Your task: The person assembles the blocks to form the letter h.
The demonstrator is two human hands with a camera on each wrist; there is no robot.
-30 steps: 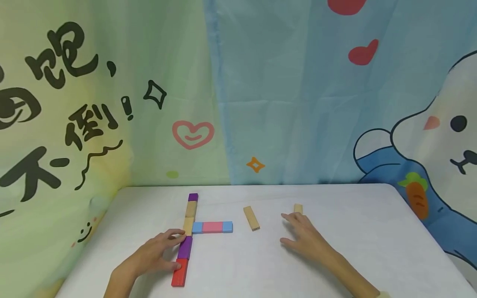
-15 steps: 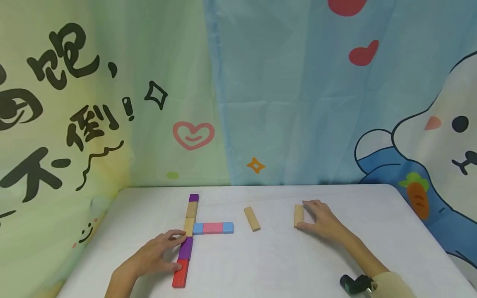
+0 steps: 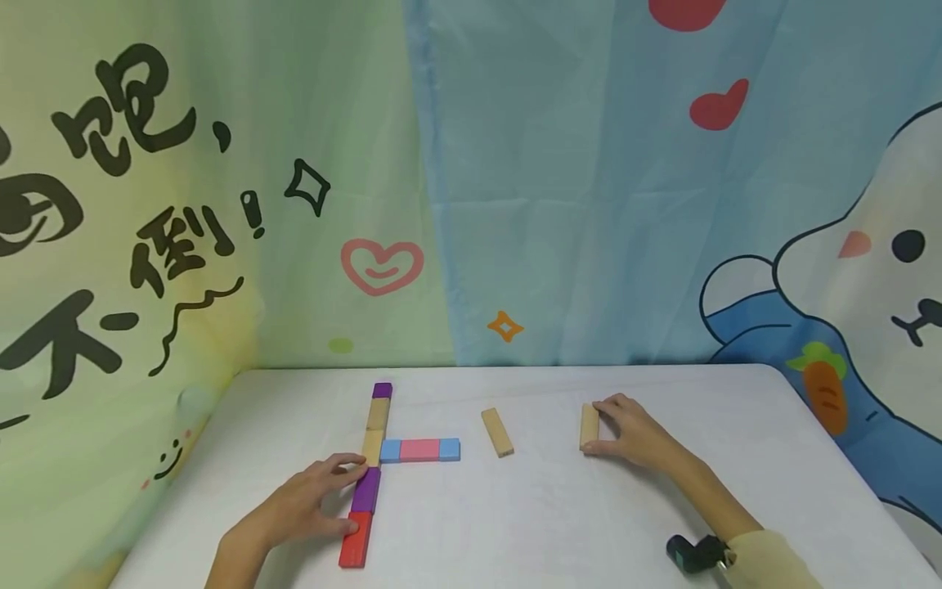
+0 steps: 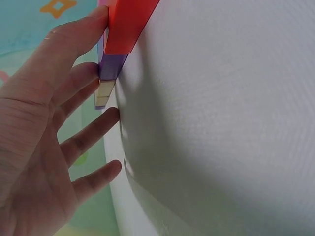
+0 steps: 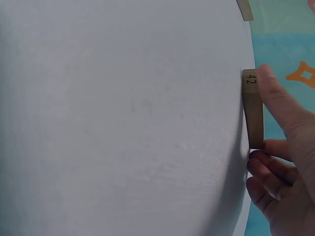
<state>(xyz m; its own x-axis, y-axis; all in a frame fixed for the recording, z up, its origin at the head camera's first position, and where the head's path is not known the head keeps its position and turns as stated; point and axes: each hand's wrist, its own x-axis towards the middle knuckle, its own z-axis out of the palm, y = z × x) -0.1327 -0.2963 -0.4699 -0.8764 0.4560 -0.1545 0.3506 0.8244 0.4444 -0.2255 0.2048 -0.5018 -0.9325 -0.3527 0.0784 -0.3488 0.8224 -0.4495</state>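
Observation:
My left hand point(image 3: 302, 503) rests beside a line of wooden blocks, fingers spread. Its thumb touches the red block point(image 3: 355, 541), and the index fingertip lies by the purple block point(image 3: 365, 491). In the left wrist view the other fingers point(image 4: 93, 130) stand apart from the blocks. Over on the right, my right hand point(image 3: 636, 433) pinches a plain wooden block point(image 3: 589, 427) lengthwise, thumb at its near end and a finger at the far end. The right wrist view shows "42" on the near end of that wooden block point(image 5: 254, 113).
Beyond the purple block the line runs on with two plain blocks point(image 3: 378, 415) and a small purple one point(image 3: 382, 390). A blue-pink-blue row point(image 3: 419, 450) branches rightward. Another plain block point(image 3: 497, 432) lies slanted on the white table point(image 3: 486, 523). Printed curtains point(image 3: 515, 164) hang behind.
The right hand has moved right and round to the right side of the far plain block, and its thumb and finger have closed on the block's ends. The left hand has stayed put.

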